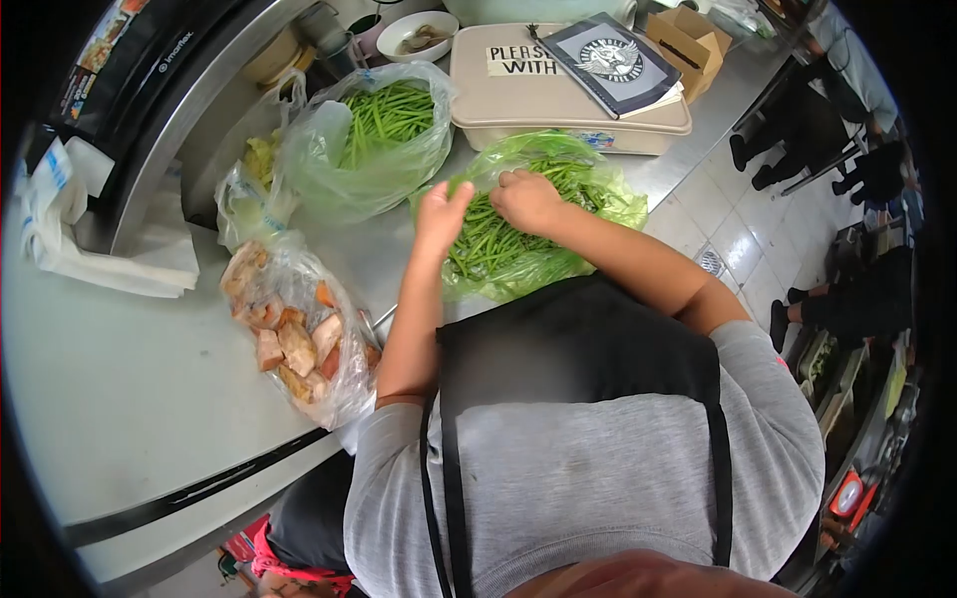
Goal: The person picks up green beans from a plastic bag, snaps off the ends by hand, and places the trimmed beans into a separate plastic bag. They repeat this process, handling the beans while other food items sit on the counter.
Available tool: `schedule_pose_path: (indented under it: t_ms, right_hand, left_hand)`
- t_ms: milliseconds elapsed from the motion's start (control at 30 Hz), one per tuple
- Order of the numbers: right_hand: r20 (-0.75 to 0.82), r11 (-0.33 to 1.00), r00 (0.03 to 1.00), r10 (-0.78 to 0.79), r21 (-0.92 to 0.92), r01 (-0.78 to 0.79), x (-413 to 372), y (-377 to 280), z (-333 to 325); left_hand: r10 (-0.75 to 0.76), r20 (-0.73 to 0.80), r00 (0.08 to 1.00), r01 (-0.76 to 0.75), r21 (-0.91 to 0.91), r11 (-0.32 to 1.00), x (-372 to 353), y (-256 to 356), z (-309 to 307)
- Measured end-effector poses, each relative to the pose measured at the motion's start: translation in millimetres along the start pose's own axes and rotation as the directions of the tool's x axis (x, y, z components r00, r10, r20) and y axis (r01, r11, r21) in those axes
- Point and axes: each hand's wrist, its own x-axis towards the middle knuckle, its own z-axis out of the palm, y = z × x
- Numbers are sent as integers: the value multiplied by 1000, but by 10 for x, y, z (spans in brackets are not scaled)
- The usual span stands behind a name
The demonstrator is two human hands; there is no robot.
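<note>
An opened, pale green plastic bag (620,204) lies spread on the metal counter, filled with cut green beans (488,239). Over its left edge is my left hand (444,216), fingers drawn together; whatever sits at the fingertips is a green blur. My right hand (526,203) is above the beans, its fingers curled inward and pinched. What they grip is too small to make out. A second clear bag (319,164) of green beans (391,120) stands upright behind my left hand.
A bag of chopped orange-and-tan chunks (299,344) lies left of my left forearm. Behind the beans sits a lidded beige bin (478,95) with a notebook (610,62) on top. A white bowl (417,36) and cardboard box (690,48) stand farther back. Other people (797,120) are at right.
</note>
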Motion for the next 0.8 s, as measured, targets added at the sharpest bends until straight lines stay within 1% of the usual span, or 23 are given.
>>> schedule_pose_path:
  t_ms: [33,67,100,133,167,267,367,467,500,567,600,700,800]
  right_hand:
    - [-5,999,1000,-7,-34,7,-2,4,51]
    - [-10,998,1000,-14,-68,14,-4,18,86]
    - [-1,998,1000,-25,-64,25,-16,23,75]
    - [9,997,999,-36,-61,36,-39,34,55]
    - [22,997,999,-47,-59,48,-67,55,29]
    - [104,997,994,40,-73,-33,-161,178,-122]
    - [114,985,980,161,-84,-152,-160,469,-140]
    - [-7,976,979,204,81,-203,-213,619,-263]
    - [-61,975,974,218,52,-215,-243,604,-313]
    - [-28,977,982,186,115,-182,-280,546,-390]
    - [-17,976,986,167,145,-163,-277,511,-410]
    - [125,959,992,14,280,-48,-315,311,-385]
    - [164,989,976,-140,79,129,-336,153,-188]
  left_hand:
    - [-26,43,999,15,226,974,25,-77,-1]
    - [-50,90,995,7,430,903,24,-125,6]
    - [-84,129,988,-13,613,790,-9,-131,28]
    - [-126,160,979,-42,765,642,-46,-134,40]
    - [-186,175,967,-5,741,671,-81,-136,37]
    - [-168,191,967,-57,808,586,-122,-189,-34]
    - [-175,144,974,3,762,647,-112,-303,-104]
    - [-124,156,980,-28,722,691,-89,-355,-193]
    - [-136,184,973,-46,741,670,-109,-312,-212]
    - [-161,234,959,-84,775,626,-150,-197,-242]
    - [-142,229,963,-85,758,647,-158,-177,-243]
    - [-82,189,979,-76,701,709,-163,-148,-248]
    - [-11,114,993,-63,628,776,-137,-133,-223]
